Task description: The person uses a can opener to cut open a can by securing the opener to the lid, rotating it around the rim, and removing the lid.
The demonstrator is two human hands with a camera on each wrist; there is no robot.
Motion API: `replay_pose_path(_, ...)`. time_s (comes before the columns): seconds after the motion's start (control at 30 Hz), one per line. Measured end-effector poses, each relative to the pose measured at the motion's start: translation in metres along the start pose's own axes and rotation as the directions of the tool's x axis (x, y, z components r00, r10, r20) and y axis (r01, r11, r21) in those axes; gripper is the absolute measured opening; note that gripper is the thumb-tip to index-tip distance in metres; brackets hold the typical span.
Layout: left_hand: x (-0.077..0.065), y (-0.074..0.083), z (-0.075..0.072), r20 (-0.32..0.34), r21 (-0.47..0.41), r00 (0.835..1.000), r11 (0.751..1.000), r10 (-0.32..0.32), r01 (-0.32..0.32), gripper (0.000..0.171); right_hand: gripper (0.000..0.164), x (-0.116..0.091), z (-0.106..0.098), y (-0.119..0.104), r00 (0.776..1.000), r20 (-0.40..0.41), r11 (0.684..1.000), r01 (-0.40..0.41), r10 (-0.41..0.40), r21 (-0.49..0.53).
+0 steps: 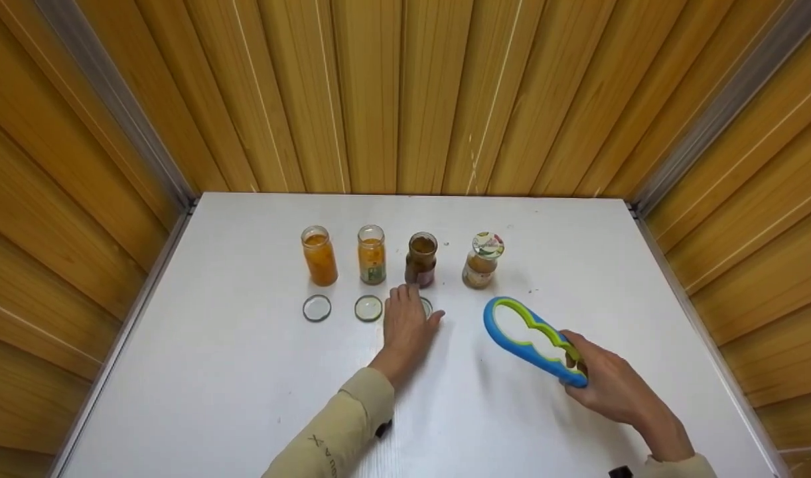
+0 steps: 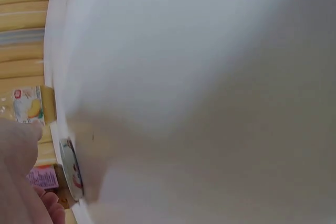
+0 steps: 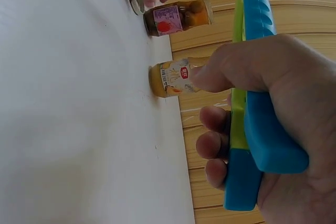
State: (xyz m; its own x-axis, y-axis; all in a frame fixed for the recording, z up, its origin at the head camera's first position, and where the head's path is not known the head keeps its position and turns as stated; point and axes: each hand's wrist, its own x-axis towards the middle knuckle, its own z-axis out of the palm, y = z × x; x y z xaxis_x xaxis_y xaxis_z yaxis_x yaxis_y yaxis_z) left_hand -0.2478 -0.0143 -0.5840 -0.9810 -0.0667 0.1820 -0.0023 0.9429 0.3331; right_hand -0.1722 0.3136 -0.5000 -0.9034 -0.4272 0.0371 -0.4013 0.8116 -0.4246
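My left hand [image 1: 407, 322] hovers low over a round jar lid [image 1: 427, 307], partly hiding it; fingers and thumb are apart, with the lid showing between them. In the left wrist view that lid [image 2: 71, 170] lies by the fingertips. Just beyond stands an uncapped dark jar [image 1: 421, 260] with a purple label. My right hand [image 1: 611, 382] grips a blue and green jar opener [image 1: 521, 345] by its handle end, raised above the table. Left of the opener's loop, a jar [image 1: 480, 271] still wears its fruit-patterned lid [image 1: 488, 244].
Two uncapped jars with orange contents, one [image 1: 320, 259] at far left and one [image 1: 372, 255] beside it, share the row. In front of them lie two lids, one [image 1: 317, 308] and another [image 1: 368, 308]. Wood-patterned walls [image 1: 405, 99] enclose the white table [image 1: 213, 372].
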Motion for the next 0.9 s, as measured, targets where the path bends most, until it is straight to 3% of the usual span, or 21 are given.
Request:
replay_pose_path(0.23,-0.006,0.013,-0.003,-0.057,0.009,0.994,0.995,0.098,-0.097,0.063,0.072,0.002,-0.003,0.001,0.999,-0.001,0.999,-0.034,0.034,0.000)
replay_pose_path(0.4,-0.003,0.018,-0.007,-0.117,-0.104,0.983,0.983,0.141,-0.153,0.062,0.073,0.000,-0.006,0.005,0.999,-0.024,1.000,-0.031,0.031,0.000)
replay_pose_path(0.53,0.004,0.023,-0.012,-0.160,-0.208,0.970,0.955,0.181,-0.213,0.059,0.070,-0.001,-0.009,0.009,0.999,-0.035,1.000,-0.028,0.028,0.001)
replay_pose_path(0.6,0.009,0.028,-0.015,-0.151,-0.275,0.971,0.936,0.184,-0.220,0.059,0.070,-0.001,-0.011,0.010,0.999,-0.032,0.999,-0.037,0.037,0.001)
replay_pose_path(0.7,0.017,0.037,-0.018,-0.103,-0.388,0.983,0.904,0.151,-0.180,0.062,0.071,-0.002,-0.015,0.013,0.998,-0.026,0.998,-0.060,0.060,0.003)
replay_pose_path(0.9,0.037,0.054,-0.021,0.027,-0.544,0.998,0.838,0.054,-0.031,0.072,0.076,-0.002,-0.021,0.016,0.996,-0.023,0.997,-0.082,0.082,-0.011)
